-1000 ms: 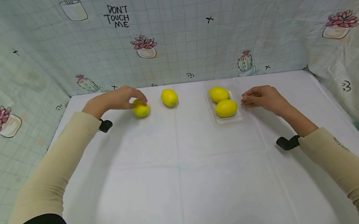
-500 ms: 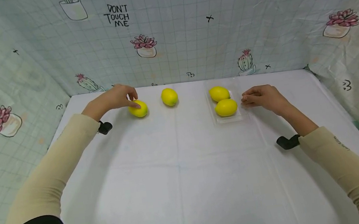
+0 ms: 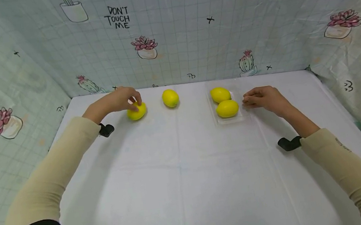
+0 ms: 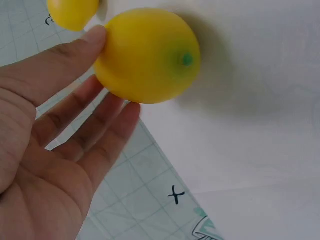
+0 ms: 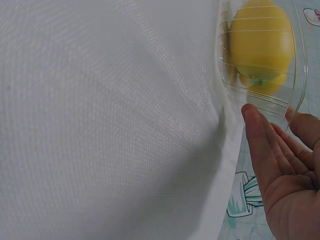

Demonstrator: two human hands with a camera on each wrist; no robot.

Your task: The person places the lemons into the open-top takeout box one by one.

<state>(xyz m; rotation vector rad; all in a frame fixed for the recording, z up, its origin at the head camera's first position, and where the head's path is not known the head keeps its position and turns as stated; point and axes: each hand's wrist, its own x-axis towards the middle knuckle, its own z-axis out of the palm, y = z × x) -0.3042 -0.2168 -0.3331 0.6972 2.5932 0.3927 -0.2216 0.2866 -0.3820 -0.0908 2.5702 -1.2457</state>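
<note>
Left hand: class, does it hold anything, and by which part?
The left hand pinches the leftmost lemon on the table, thumb and fingers on its near side. The green-tipped end is free.

Table (image 3: 181,172) covered in a white cloth, filling the lower frame. Directly on it, along the upper middle: two loose lemons (image 3: 136,111) (image 3: 170,98) at left of centre, and a clear plastic tray (image 3: 232,119) at right of centre.
</note>
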